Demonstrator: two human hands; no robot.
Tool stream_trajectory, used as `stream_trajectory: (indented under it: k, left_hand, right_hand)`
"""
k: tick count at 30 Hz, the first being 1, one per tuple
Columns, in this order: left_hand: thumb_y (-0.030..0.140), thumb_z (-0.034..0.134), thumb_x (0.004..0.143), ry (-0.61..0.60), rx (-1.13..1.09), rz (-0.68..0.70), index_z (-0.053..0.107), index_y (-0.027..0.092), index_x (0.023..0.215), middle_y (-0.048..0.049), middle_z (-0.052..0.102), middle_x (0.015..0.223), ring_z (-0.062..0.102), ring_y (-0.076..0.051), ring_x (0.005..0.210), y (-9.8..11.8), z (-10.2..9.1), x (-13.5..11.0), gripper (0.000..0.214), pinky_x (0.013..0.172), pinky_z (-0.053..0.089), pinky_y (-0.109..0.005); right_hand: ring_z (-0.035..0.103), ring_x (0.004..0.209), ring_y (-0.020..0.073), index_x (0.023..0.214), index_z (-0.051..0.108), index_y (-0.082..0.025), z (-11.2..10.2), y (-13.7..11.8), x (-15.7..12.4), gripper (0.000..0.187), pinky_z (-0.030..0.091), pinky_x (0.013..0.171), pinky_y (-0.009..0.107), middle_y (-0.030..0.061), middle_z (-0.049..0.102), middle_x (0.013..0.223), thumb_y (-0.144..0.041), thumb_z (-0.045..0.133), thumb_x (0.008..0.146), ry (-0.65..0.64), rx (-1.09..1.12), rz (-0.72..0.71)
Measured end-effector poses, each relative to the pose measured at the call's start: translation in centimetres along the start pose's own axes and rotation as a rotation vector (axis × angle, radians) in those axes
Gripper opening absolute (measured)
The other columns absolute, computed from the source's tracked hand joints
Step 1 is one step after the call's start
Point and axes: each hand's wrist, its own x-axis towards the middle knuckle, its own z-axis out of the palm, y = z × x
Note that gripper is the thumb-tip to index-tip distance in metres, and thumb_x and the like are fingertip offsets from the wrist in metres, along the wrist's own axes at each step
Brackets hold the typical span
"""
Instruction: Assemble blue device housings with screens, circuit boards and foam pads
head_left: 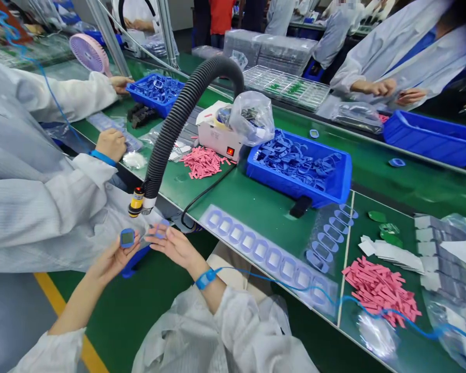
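Note:
In my left hand is a small rounded blue frame with a dark grey screen, gripped at its edge with the screen facing me. Close beside it, my right hand pinches a thin, see-through oval film with a bluish rim; its outline is partly blurred against the fingers. A blue wrist strap with a coiled cord circles my right wrist. Just above both hands hangs the end of a black corrugated hose, with a yellow-and-black fitting showing a red light.
On the green bench lie a sheet of oval films, a second film strip, pink strip piles and a blue bin of blue frames. A white box stands behind. A co-worker's sleeve is close on my left.

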Motion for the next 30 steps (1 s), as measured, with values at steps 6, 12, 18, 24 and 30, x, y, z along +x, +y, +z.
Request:
stream_trajectory:
  k: [6,12,18,24,30]
  left_hand:
    - [0.008,0.037,0.092,0.115,0.038,0.037,0.071,0.017,0.085,-0.0046,0.078,0.071,0.073,-0.017,0.06,2.7,-3.2,-2.6,0.036,0.068,0.061,-0.025]
    - [0.008,0.028,0.095,0.058,0.06,0.044,0.07,0.019,0.083,-0.0022,0.079,0.076,0.074,-0.015,0.067,3.6,0.0,-0.3,0.046,0.071,0.06,-0.023]
    - [-0.005,0.055,0.078,-0.076,0.198,-0.202,0.068,0.003,0.103,-0.0201,0.077,0.085,0.075,-0.03,0.07,0.2,2.0,1.0,0.03,0.066,0.062,-0.036]
    - [0.007,0.032,0.094,0.064,0.152,-0.061,0.055,0.026,0.126,0.0001,0.079,0.079,0.075,-0.019,0.068,2.4,-1.9,-1.9,0.045,0.067,0.063,-0.024]
    - [0.019,0.029,0.097,0.091,0.161,0.001,0.048,0.032,0.132,0.006,0.079,0.078,0.075,-0.016,0.066,4.6,-0.1,-0.3,0.042,0.065,0.061,-0.016]
  right_hand:
    - [0.072,0.084,0.0159,0.11,0.061,-0.014,4.2,0.9,4.1,0.052,0.054,0.069,0.028,0.0084,0.071,0.103,-0.052,0.028,0.096,0.071,-0.122,-0.082]
    - [0.072,0.079,0.0158,0.096,0.065,-0.012,3.1,3.6,1.5,0.05,0.056,0.071,0.031,0.0055,0.073,0.094,-0.054,0.037,0.093,0.14,-0.149,-0.025]
    - [0.063,0.094,0.0186,0.118,0.054,-0.016,-0.1,5.4,2.2,0.034,0.054,0.08,0.039,0.0076,0.061,0.113,-0.037,0.054,0.092,0.138,0.07,0.132]
    - [0.064,0.103,0.0188,0.125,0.049,-0.018,2.2,3.3,4.8,0.044,0.051,0.087,0.038,0.0075,0.062,0.12,-0.048,0.033,0.097,-0.045,0.235,0.138]
    - [0.064,0.108,0.0274,0.1,0.062,-0.019,2.7,4.8,1.1,0.05,0.048,0.089,0.043,0.0063,0.07,0.1,-0.064,0.053,0.081,-0.116,0.217,0.286]
